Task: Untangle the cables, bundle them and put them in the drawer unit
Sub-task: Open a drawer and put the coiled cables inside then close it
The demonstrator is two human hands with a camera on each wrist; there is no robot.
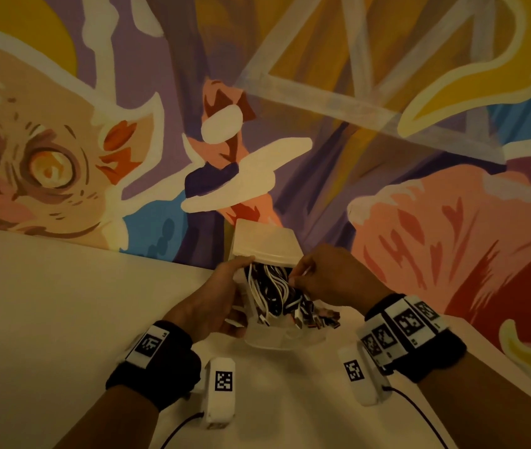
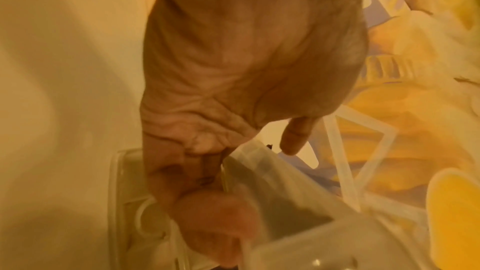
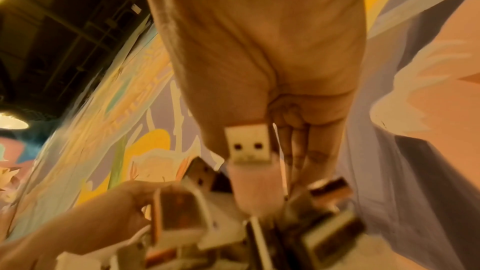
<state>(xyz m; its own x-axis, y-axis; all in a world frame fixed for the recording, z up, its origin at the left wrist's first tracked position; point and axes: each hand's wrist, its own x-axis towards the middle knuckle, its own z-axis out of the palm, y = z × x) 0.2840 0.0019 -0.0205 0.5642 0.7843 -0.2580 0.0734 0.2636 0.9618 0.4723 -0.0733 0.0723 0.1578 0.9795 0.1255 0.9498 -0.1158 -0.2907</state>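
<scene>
Warm, dim amber light colours all three views. In the head view the surface (image 1: 63, 319) is evenly lit with soft shadow under the forearms, and the painted wall (image 1: 290, 92) bows from wide-angle distortion. The left wrist view is hazy and soft throughout; the translucent drawer wall (image 2: 272, 182) close to the lens is blurred, with a broad pale shadow band at left. In the right wrist view two ceiling lamps (image 3: 13, 123) glare at the left edge under a dark ceiling; only the white USB plug (image 3: 246, 144) is fairly sharp, and the connectors below smear out of focus.
</scene>
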